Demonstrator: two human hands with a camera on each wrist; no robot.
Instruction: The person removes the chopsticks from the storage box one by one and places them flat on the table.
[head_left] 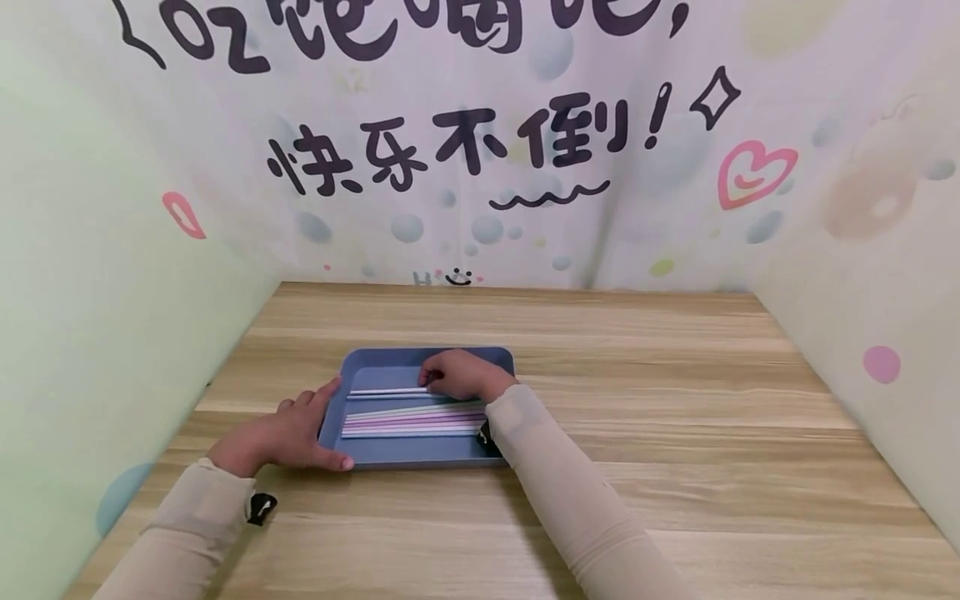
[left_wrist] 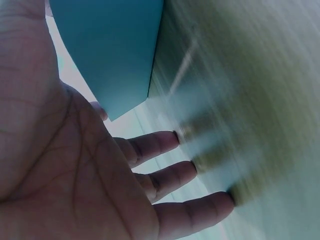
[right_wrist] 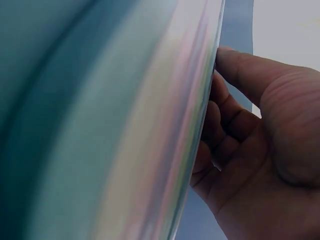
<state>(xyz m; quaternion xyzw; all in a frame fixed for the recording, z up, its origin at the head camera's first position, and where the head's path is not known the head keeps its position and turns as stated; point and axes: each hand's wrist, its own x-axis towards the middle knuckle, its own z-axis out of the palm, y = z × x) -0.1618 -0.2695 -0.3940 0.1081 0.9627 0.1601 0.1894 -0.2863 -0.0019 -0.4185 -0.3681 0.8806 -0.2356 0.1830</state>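
Note:
A blue-grey rectangular tray (head_left: pixel 420 451) lies on the wooden table. In its front half is a loose bundle of several thin sticks (head_left: pixel 405 423) in white, pink, purple and pale green. Farther back, a pair of white sticks (head_left: pixel 386 392) lies side by side. My right hand (head_left: pixel 461 375) reaches into the tray with curled fingers, thumb and fingertips pinching at the right end of this pair. My left hand (head_left: pixel 288 433) spans the tray's left end, thumb at the front corner. In the left wrist view, three straight fingers (left_wrist: pixel 190 215) extend beside the tray wall (left_wrist: pixel 112 55), tips at the table.
The wooden tabletop (head_left: pixel 675 467) extends around the tray. A white printed curtain (head_left: pixel 465 217) with dark lettering rises behind it, and pale walls (head_left: pixel 82 275) close off both sides. A black strap piece (head_left: pixel 261 508) shows at the left wrist.

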